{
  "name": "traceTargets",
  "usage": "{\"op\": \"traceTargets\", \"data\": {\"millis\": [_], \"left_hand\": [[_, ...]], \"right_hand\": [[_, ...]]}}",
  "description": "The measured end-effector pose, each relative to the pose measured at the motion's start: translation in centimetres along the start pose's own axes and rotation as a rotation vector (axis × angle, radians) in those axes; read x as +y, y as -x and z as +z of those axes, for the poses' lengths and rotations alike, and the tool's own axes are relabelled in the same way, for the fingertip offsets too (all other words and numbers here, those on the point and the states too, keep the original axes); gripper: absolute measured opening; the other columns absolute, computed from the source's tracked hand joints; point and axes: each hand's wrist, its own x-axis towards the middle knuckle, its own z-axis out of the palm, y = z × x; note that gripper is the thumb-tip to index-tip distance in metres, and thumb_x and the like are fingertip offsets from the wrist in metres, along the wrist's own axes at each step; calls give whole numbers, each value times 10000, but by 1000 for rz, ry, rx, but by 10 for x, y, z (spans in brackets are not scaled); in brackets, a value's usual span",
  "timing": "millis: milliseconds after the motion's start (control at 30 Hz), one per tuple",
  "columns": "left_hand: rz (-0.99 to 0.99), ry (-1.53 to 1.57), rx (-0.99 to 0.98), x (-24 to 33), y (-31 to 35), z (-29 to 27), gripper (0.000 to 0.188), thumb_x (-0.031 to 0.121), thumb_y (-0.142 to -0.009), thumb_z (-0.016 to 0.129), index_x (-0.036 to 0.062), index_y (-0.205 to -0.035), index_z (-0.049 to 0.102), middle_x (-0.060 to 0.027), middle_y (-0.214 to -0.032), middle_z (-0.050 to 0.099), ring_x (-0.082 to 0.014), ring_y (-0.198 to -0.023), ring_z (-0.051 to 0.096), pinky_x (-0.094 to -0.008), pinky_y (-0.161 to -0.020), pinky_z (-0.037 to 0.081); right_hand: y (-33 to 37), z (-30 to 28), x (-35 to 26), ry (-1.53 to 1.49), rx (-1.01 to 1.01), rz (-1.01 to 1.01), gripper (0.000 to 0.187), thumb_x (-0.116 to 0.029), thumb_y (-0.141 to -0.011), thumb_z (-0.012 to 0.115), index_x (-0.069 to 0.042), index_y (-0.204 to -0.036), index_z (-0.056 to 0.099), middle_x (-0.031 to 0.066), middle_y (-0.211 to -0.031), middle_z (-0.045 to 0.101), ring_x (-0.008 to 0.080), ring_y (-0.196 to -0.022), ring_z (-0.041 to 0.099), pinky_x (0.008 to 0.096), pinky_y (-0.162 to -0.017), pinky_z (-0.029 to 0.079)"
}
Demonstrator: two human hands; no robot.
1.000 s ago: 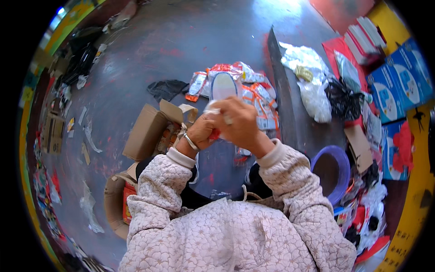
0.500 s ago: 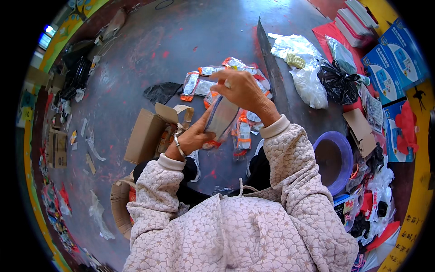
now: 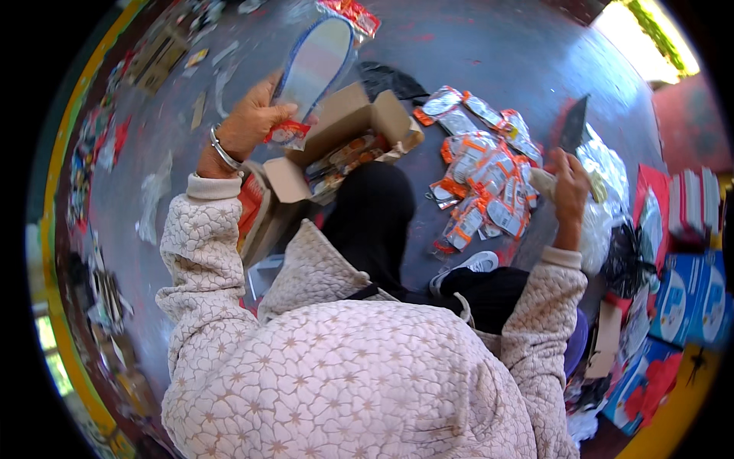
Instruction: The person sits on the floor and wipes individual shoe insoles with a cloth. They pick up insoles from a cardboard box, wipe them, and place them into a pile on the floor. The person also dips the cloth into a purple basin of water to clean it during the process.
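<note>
Hands wide apart, left hand (image 3: 248,126) raised, clamped on blue-rimmed pale insole (image 3: 315,63), right hand (image 3: 569,182) near dark straight-edged strip (image 3: 575,126), grip unclear, grey floor (image 3: 489,53) beyond

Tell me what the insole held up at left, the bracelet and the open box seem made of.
Insole: perhaps fabric or foam, its pale face smooth with blue edging; too coarse to settle which. Bracelet: likely polished metal, from its silvery glint. Open box: apparently cardboard, matt brown, with folded flaps.

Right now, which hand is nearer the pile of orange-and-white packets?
Right. The right hand is just right of the pile; the left hand is well left of it, beyond the open cardboard box, holding a blue-rimmed insole.
</note>
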Motion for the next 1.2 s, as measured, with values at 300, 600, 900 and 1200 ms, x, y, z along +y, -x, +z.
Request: {"op": "traceTargets", "data": {"millis": [300, 600, 900, 1200], "left_hand": [[-38, -268, -18, -178, -28, -47, 543, -6, -783, 469, 41, -1313, 360, -111, -1081, 564, -194, -945, 580, -317, -859, 451], [-9, -1218, 79, -295, -81, -15, 719, -17, -761, 540, 330, -1344, 300, -114, -940, 537, -309, -861, 562, -406, -744, 466], [-187, -1614, -21, -391, -101, -4, 634, 94, -837, 440, 334, -1385, 230, -98, -1171, 426, -258, -1011, 447, -429, -804, 390], [-511, -1542, -98, -449, -107, 6, 684, 190, -832, 489, 312, -1412, 148, -72, -1422, 246, -264, -1297, 242, -547, -1002, 226]], "right_hand": [[8, 14, 33, -281, -133, 274, 231, -216, -870, 571, 8, -893, 625, 13, -688, 560, 69, -590, 498, 203, -530, 399], [8, 61, 22, -102, -322, 344, 227, -215, -858, 581, 8, -886, 617, 9, -692, 570, 67, -584, 513, 196, -542, 413], [3, 85, 29, -35, -408, 355, 199, -194, -843, 591, 2, -864, 621, 10, -695, 575, 71, -603, 532, 195, -559, 425], [8, 98, 30, -14, -506, 404, 211, -184, -830, 592, 22, -863, 620, 21, -675, 566, 83, -591, 538, 204, -526, 420]]}}
